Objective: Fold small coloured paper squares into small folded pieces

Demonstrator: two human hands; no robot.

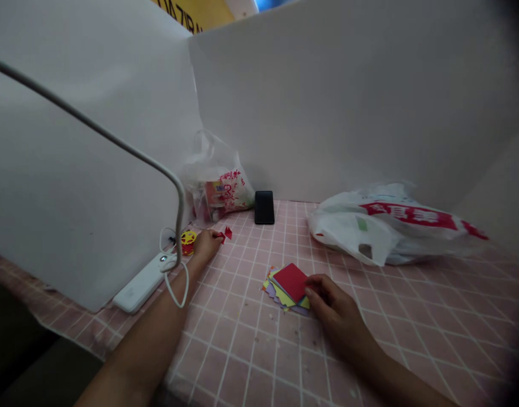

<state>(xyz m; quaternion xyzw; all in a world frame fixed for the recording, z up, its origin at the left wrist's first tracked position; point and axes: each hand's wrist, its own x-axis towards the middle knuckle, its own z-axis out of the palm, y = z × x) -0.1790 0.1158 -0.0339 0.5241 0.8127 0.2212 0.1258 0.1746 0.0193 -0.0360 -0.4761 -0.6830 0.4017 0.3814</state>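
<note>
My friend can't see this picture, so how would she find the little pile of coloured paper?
Start at the table with the pink checked cloth, walled in by white boards. Near its middle, left of the big white plastic bag, the right hand touches the pile of coloured paper. It is the only flat, fanned stack, with a red square on top.

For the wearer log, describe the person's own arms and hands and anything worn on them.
The left hand and the right hand are bare: no gloves, and no ring, watch or bracelet shows. The left forearm and right forearm are bare too, with no sleeve in view. Dim light hides any small marks.
</note>
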